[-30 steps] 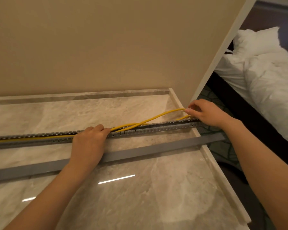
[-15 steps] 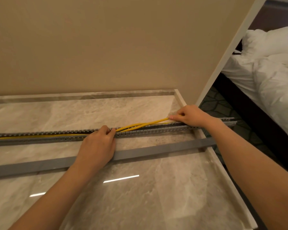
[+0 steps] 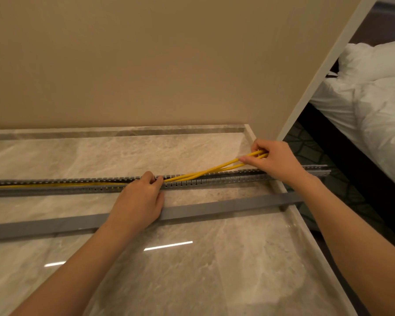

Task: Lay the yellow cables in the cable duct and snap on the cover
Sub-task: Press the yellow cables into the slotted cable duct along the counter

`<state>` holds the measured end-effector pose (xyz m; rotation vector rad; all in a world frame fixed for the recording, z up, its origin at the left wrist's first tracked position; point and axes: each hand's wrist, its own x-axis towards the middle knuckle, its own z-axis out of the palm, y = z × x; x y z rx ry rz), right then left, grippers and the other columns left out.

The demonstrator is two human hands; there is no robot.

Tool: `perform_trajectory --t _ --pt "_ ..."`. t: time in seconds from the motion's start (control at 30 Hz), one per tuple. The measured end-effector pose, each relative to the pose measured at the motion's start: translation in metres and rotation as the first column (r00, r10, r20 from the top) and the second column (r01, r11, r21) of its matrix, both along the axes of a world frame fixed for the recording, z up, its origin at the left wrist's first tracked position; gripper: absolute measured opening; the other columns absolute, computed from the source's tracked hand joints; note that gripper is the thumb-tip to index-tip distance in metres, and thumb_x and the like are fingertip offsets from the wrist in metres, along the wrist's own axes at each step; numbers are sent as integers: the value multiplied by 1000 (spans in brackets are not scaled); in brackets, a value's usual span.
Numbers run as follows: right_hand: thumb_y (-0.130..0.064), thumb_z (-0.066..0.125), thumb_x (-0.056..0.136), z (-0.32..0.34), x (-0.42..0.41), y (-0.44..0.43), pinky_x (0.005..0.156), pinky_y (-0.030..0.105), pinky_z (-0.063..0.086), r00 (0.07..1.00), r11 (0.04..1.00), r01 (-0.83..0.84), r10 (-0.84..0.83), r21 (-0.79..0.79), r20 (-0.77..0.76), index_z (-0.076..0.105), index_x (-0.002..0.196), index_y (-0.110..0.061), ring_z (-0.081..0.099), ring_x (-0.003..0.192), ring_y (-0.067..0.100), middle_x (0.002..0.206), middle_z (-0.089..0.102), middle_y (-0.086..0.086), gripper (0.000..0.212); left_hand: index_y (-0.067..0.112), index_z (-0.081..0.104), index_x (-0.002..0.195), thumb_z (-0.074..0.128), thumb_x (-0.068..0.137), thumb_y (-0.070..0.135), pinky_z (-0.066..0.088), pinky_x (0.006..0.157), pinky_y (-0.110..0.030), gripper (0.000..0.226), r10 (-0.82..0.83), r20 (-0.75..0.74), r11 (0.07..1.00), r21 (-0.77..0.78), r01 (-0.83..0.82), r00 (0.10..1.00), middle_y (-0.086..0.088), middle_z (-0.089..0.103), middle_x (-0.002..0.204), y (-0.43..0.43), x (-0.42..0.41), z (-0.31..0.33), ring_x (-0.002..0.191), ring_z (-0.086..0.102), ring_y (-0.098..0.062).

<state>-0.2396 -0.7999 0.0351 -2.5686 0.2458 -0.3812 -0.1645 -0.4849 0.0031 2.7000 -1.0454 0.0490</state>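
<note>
A long grey slotted cable duct (image 3: 214,179) lies across the marble top, its right end overhanging the edge. The yellow cables (image 3: 205,172) sit inside the duct on the left, then rise out of it toward the right. My left hand (image 3: 139,199) presses the cables down into the duct near its middle, fingers pinched at the slotted wall. My right hand (image 3: 274,159) holds the free ends of the cables above the duct's right part. The flat grey cover (image 3: 226,207) lies parallel in front of the duct, partly under my left hand.
The marble top (image 3: 192,270) has a raised rim at the back and right. A beige wall (image 3: 146,65) stands right behind it. Past the right edge the floor drops away, with a bed and white bedding (image 3: 374,99) beyond.
My right hand has lifted the cable ends up and slightly back from the duct. My left hand has slid a little to the right along the duct.
</note>
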Motion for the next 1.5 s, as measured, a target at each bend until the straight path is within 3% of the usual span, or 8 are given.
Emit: perform_trajectory --t 0.27,0.43,0.57,0.7,0.77,0.9,1.2,1.5 --pt "-37 75 72 -25 -14 11 48 19 24 997 983 36 -22 -180 79 40 54 -26 38 52 4 51 38 -12 41 14 63 109 46 90 33 43 75 -35 32 75 128 991 98 -88 989 -5 62 98 -13 -4 9 82 59 -26" --pt "-40 74 70 -29 -12 12 50 21 31 992 991 107 -102 -74 78 52 59 -17 45 59 6 56 48 -8 34 15 50 128 48 89 26 41 90 -36 41 -106 78 992 -65 111 991 -5 56 117 -34 -19 6 104 50 -25" --pt "-39 73 73 -27 -17 17 56 21 36 994 997 68 -66 -29 88 60 71 -16 48 66 8 68 54 -7 26 15 38 136 44 91 31 38 98 -33 48 -114 81 993 -28 117 990 -4 47 126 -52 -32 1 112 42 -23" --pt "-23 69 81 -22 -25 27 76 15 36 980 1000 11 -9 -9 201 68 88 -11 51 86 15 87 58 1 14 15 38 137 41 93 32 37 98 -34 47 -110 120 994 36 106 987 -4 50 123 -53 -32 -1 110 43 -24" --pt "-21 67 83 -18 -29 37 87 24 41 983 997 -74 77 -27 166 69 98 -10 54 95 18 96 64 4 18 16 38 137 39 93 33 36 97 -32 47 -118 117 992 49 112 986 -2 51 120 -52 -30 0 108 43 -22" --pt "-27 65 84 -20 -34 61 98 33 42 980 958 -155 179 -242 82 67 110 -9 60 107 22 111 68 7 32 16 47 131 43 90 32 38 92 -32 44 -109 98 993 52 104 989 -2 56 111 -55 -29 4 103 46 -22" --pt "-36 51 92 -34 -42 87 112 29 9 995 928 -75 44 -364 -93 44 135 -11 32 136 20 141 45 7 50 17 56 118 43 89 40 40 86 -32 40 -112 5 992 58 112 994 -4 59 105 -58 -23 8 103 47 -22" --pt "-39 49 92 -24 -31 111 111 40 22 968 913 120 -195 -391 -157 55 126 -14 36 131 27 138 47 12 43 25 43 129 43 90 41 45 73 -33 43 -148 -4 989 12 148 989 -5 55 107 -56 -19 6 102 48 -24"
